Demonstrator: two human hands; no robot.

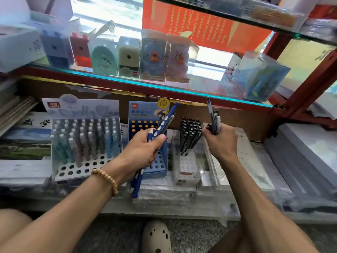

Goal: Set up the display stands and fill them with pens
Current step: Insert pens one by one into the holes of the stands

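My left hand [145, 148] is closed around a bundle of blue pens with white dots [160, 126], held slanted in front of the blue display stand [162, 161]. That stand holds a few rows of orange-topped pens at its back; its front holes are bare. My right hand [218, 139] grips a few dark and pale pens [214, 119] upright, just right of a small white stand [186, 167] packed with black pens [190, 136]. At the left, a white stand [73, 170] holds several pastel pens.
A glass shelf [145, 84] just above carries boxed pencil sharpeners [127, 57] and a clear box [259, 75]. Wrapped paper stacks [300, 161] lie to the right, books [23, 141] to the left. A pale shoe [156, 236] rests on the floor below.
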